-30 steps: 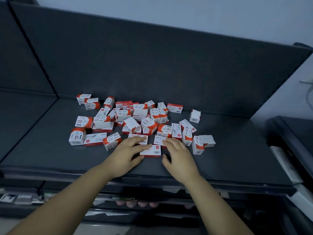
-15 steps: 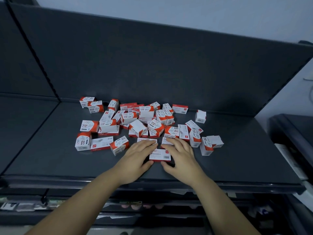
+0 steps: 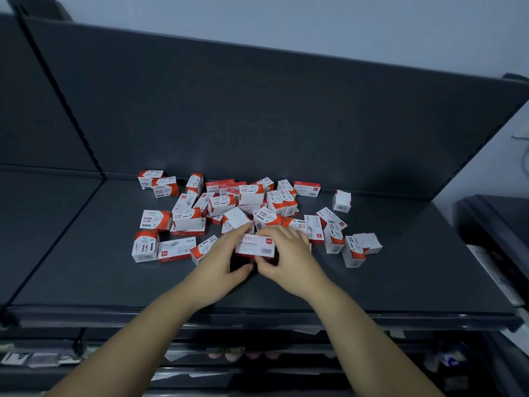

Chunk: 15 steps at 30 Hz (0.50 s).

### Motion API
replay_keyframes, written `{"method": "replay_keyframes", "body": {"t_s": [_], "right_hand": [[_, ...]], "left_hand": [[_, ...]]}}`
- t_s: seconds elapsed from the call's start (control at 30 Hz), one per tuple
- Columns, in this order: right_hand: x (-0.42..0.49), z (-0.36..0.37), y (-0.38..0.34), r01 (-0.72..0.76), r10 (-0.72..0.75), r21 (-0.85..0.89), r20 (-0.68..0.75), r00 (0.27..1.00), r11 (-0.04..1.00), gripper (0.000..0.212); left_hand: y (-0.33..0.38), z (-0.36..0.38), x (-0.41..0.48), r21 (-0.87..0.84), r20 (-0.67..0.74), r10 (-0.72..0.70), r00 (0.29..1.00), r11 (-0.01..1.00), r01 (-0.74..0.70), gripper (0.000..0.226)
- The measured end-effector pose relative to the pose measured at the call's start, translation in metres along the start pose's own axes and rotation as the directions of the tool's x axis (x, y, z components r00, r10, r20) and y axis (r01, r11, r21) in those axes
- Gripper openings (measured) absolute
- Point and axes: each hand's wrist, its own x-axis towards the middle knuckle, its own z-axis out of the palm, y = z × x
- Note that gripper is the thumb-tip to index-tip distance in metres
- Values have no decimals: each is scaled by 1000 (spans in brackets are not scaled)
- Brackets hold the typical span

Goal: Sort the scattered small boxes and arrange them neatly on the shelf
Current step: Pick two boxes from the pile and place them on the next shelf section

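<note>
White-red flat box (image 3: 255, 247) pinched btwn left hand (image 3: 219, 263) & right hand (image 3: 290, 259) grips, at pile (image 3: 252, 194) front.

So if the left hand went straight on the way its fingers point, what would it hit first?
The left hand, gripping the flat box, would most likely meet the tilted white-and-red box just beyond its fingertips, though depth is unclear.

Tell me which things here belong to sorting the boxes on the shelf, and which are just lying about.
Job: the flat box, gripped by the left hand and right hand; the scattered boxes; the shelf.
Lying about: lower-shelf clutter; the dark unit at right.
</note>
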Motion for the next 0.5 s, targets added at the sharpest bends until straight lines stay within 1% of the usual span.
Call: {"method": "replay_keyframes", "body": {"t_s": [0.1, 0.2, 0.23, 0.3, 0.4, 0.5], "right_hand": [[4, 11, 3, -54, 54, 1, 38, 998, 999, 42], [1, 19, 9, -48, 49, -42, 38, 998, 998, 42], [1, 20, 10, -45, 46, -45, 31, 998, 998, 41], [1, 20, 11, -50, 51, -31, 27, 998, 998, 41], [0, 18, 14, -69, 70, -29, 46, 997, 997, 43], [-3, 15, 17, -66, 67, -22, 63, 996, 998, 45]], "left_hand": [[-1, 1, 3, 94, -18, 4, 1000, 996, -2, 73], [-3, 3, 8, 301, 35, 13, 999, 953, -23, 66], [-4, 4, 10, 347, 42, 12, 999, 937, -26, 64], [-3, 7, 13, 386, 23, 1, 1000, 923, -9, 63], [-3, 14, 15, 408, -42, -24, 999, 912, 39, 65], [-6, 19, 15, 427, -82, -35, 996, 902, 66, 60]]}}
